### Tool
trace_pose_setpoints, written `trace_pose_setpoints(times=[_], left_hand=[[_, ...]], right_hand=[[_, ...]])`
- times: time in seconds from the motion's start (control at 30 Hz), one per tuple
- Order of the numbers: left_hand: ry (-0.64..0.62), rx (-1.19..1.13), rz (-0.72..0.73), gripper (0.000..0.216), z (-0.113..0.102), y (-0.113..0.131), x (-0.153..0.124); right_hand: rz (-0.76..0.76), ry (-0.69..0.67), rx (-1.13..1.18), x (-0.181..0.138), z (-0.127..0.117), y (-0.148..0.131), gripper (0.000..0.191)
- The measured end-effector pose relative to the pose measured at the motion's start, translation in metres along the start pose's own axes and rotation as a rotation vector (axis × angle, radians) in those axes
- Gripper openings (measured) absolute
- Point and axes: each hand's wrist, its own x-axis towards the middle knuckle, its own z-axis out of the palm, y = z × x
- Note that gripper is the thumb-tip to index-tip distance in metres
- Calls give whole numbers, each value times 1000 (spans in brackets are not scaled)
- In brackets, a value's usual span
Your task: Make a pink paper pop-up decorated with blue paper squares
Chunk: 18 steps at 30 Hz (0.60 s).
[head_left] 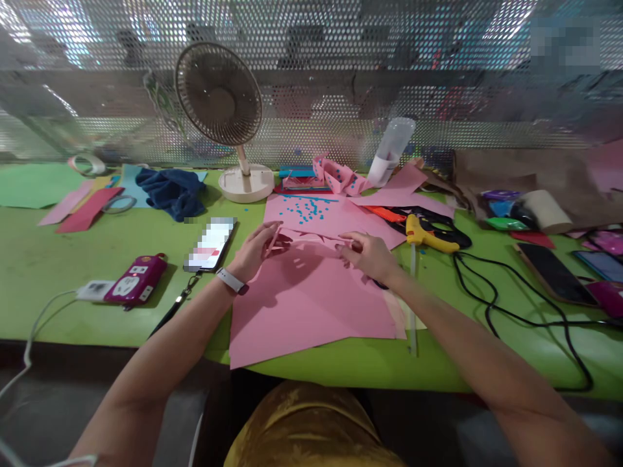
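My left hand point(254, 251) and my right hand point(368, 254) are at the two ends of a narrow pink paper strip point(314, 237) with a cut, zigzag upper edge. Fingers of each hand are closed on an end of it, partly hiding the paper. Under the strip lies a large pink paper sheet point(306, 311), shaded by my hands. Just beyond is another pink sheet point(345, 217) scattered with small blue dots point(309, 209). To the right of my right hand sits a yellow hot glue gun point(431, 237) with a clear glue stick point(413, 298) pointing toward me.
A white fan point(246, 183), a dark blue cloth point(172, 191), a phone point(211, 245) and a purple power bank point(137, 280) stand or lie left. Folded dotted pink paper point(338, 175) and a clear bottle point(392, 152) are behind. Black cable point(494, 295) loops across the right.
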Motion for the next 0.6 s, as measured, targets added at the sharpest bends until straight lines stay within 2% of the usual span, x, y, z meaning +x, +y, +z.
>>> trace_pose_setpoints(times=[0.2,0.27,0.37,0.5,0.6], left_hand=[[-63,-178,57,44,-2,1,3],[-65,-170,86,41,-4,-1,4],[-47,-121,114,39,-4,-4,4],[-42,-101,132,38,-2,-3,2],[-71,-92,171,43,0,-1,-1]], right_hand=[[87,-67,228,-9,2,-18,35],[125,-115,291,-13,6,-21,34],[84,-162,269,-15,11,-21,31],[16,-60,103,-13,13,-17,22],[-20,29,77,-11,12,-15,14]])
